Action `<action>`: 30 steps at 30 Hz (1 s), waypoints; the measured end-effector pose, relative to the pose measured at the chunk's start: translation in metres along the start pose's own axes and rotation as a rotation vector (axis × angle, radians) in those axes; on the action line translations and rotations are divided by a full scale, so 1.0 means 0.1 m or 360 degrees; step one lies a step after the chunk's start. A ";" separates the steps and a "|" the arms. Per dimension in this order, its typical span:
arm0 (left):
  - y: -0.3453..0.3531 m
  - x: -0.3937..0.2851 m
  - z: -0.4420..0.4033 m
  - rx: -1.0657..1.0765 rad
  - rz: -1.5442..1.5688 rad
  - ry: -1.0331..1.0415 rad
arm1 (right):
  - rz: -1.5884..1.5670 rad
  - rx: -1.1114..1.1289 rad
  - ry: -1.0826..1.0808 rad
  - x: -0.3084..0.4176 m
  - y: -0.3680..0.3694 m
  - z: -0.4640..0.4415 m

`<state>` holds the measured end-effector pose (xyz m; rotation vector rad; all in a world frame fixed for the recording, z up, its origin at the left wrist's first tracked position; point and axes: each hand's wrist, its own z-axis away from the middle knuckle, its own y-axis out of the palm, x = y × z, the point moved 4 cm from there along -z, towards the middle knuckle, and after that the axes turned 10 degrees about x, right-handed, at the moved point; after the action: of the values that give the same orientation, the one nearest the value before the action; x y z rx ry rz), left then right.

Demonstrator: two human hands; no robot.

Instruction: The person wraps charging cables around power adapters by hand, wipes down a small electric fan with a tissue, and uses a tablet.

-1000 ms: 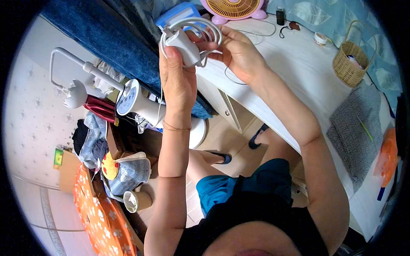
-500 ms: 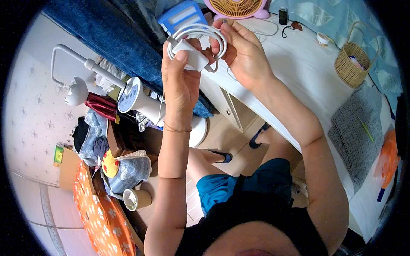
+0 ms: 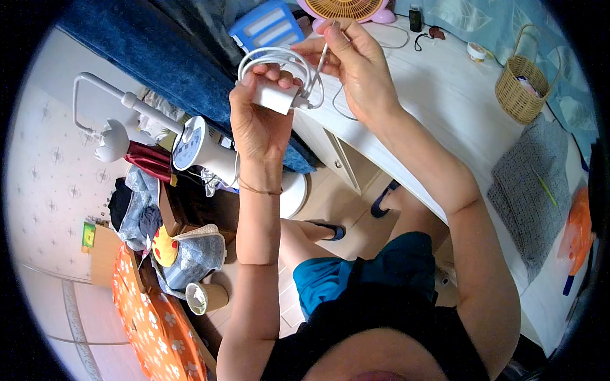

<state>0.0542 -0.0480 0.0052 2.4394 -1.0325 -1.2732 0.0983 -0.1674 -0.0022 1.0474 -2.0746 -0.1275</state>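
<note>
My left hand (image 3: 262, 120) is closed around a white charger block (image 3: 275, 96), its fingers curled over the top. A white charging cable (image 3: 279, 52) is plugged into the block and lies in loose loops above and beside it. My right hand (image 3: 365, 70) pinches the free end of that cable between thumb and fingers, a little to the right of the loops. A straight stretch of cable runs down from the pinch toward the coil. Both hands are held up in front of the white tabletop (image 3: 419, 95).
A pink fan (image 3: 346, 9) and a blue-and-white box (image 3: 267, 28) stand at the back. On the right are a wicker basket (image 3: 518, 89), a grey mat (image 3: 530, 190) and an orange bag (image 3: 577, 228). To the left stand a white lamp (image 3: 213, 152) and a bin (image 3: 206, 298).
My left fingers have wrapped over the charger block, which has turned. My right hand has drawn the cable end slightly up, and the loops have loosened.
</note>
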 end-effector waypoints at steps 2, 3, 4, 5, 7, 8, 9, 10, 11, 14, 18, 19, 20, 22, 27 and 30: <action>-0.03 -0.02 -0.02 0.0025 0.0172 0.0000 | 0.0034 -0.0050 -0.0173 0.07 0.06 0.01; -0.05 -0.04 -0.04 0.0037 0.0258 0.0000 | 0.0113 -0.0024 -0.0280 0.10 0.08 0.03; -0.12 -0.06 -0.04 0.0067 0.0337 0.0000 | 0.0192 0.0003 -0.0387 0.13 0.10 0.06; -0.13 -0.07 -0.05 0.0053 0.0389 0.0011 | 0.0271 0.0031 -0.0494 0.16 0.12 0.09; -0.12 -0.11 -0.06 0.0027 0.0493 0.0036 | 0.0523 0.0111 -0.0651 0.23 0.18 0.15; -0.16 -0.11 -0.05 0.0031 0.0575 0.0053 | 0.0650 0.0152 -0.0730 0.26 0.21 0.17; -0.16 -0.11 -0.06 0.0064 0.0575 0.0063 | 0.0495 0.0090 -0.0640 0.24 0.19 0.15; -0.15 -0.12 -0.06 0.0097 0.0575 0.0072 | 0.0341 0.0028 -0.0548 0.21 0.17 0.13; -0.14 -0.12 -0.06 0.0129 0.0575 0.0080 | 0.0186 -0.0036 -0.0456 0.17 0.14 0.11; -0.11 -0.05 -0.07 0.0218 0.0496 0.0074 | -0.0223 -0.0070 -0.0078 0.01 0.02 0.05; 0.00 0.11 -0.05 0.0234 0.0234 -0.0023 | -0.0268 -0.0019 0.0301 -0.16 -0.07 -0.03; 0.03 0.14 -0.04 0.0272 0.0195 -0.0063 | -0.0246 0.0004 0.0341 -0.15 -0.07 -0.04; 0.05 0.16 -0.05 0.0293 0.0180 -0.0088 | -0.0225 0.0027 0.0383 -0.16 -0.07 -0.03; 0.05 0.20 -0.05 0.0288 0.0151 -0.0119 | -0.0180 0.0058 0.0371 -0.15 -0.09 -0.04; -0.03 0.18 -0.07 0.0189 0.0315 -0.0112 | -0.0073 -0.0073 0.0147 -0.02 -0.15 -0.07; -0.08 0.14 -0.09 0.0191 0.0364 -0.0050 | -0.0041 -0.0010 0.0104 0.03 -0.14 -0.06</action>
<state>0.0703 -0.0527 -0.0020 2.3076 -1.3882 -1.2092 0.1102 -0.1769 -0.0023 1.0613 -2.0011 -0.1116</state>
